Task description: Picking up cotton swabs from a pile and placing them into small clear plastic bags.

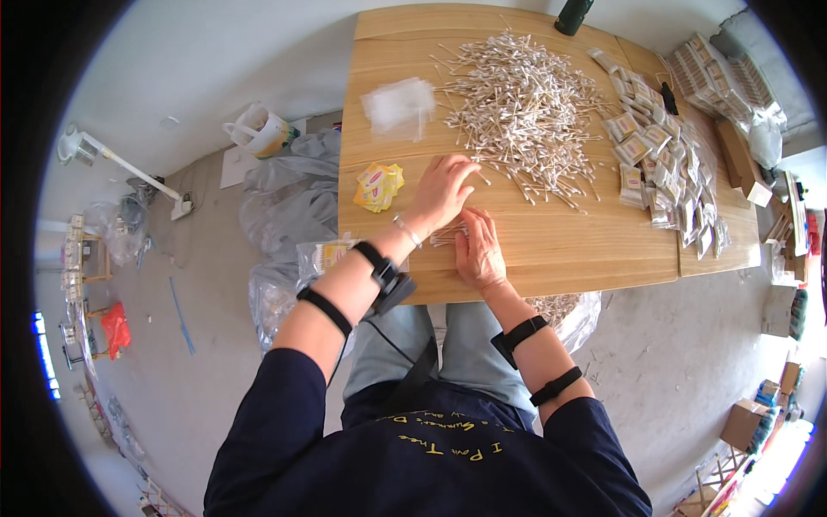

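Note:
A large heap of cotton swabs (525,103) lies spread over the wooden table (568,250). My left hand (441,194) reaches to the heap's near left edge, thumb and fingers apart and bent, with a loose swab just beyond the fingertips. Closer to the table's front edge, my right hand (481,252) curls against the right end of a small bundle of cotton swabs (444,233). Part of that bundle is hidden under the hands. Left of my left hand sits a stack of yellow printed cards (379,187). Farther back lie clear plastic bags (399,108).
Many filled swab packets (659,151) cover the table's right side. A dark green bottle (573,15) stands at the far edge. Grey plastic sheeting (293,198) and a white bucket (260,129) are left of the table. A bag of swabs (560,308) sits below the front edge.

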Tool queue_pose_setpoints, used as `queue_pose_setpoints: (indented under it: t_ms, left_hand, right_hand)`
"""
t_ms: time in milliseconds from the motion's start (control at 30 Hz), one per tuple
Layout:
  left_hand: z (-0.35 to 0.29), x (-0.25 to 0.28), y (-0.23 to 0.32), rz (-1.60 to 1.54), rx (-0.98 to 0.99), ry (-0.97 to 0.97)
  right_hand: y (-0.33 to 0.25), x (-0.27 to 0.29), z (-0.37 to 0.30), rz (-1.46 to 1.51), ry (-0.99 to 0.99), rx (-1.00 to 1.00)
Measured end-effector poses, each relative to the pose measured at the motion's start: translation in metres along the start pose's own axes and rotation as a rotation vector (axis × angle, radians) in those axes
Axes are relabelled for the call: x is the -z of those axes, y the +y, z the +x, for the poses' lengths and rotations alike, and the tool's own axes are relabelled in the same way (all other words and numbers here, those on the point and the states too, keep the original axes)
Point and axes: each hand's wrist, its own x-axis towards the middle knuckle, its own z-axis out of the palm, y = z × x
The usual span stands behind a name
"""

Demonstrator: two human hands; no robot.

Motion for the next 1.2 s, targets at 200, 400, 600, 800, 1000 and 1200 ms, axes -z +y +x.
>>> queue_pose_setpoints:
  t_ms: [200, 400, 600, 800, 1000, 1200]
  left_hand:
    - [0.048, -0.027, -0.030, 0.278, -0.059, -0.187]
    - [0.019, -0.016, -0.028, 0.177, -0.169, -0.118]
    - [-0.028, 0.014, -0.023, 0.092, 0.024, -0.118]
    - [-0.053, 0.017, -0.014, 0.065, 0.034, -0.084]
    - [-0.044, 0.015, 0.000, -0.053, 0.272, -0.044]
    - [-0.041, 0.017, -0.006, -0.001, 0.279, -0.126]
  right_hand:
    - [-0.004, -0.006, 0.001, -0.059, 0.018, 0.069]
    - [-0.002, -0.004, 0.001, -0.062, 0.020, 0.068]
    - [0.000, -0.004, 0.001, -0.083, 0.012, -0.009]
    - [0.015, -0.006, 0.008, -0.226, 0.107, -0.032]
    - [0.043, 0.018, 0.032, -0.192, 0.067, -0.074]
    - [0.063, 0.048, 0.025, -0.288, 0.142, -0.179]
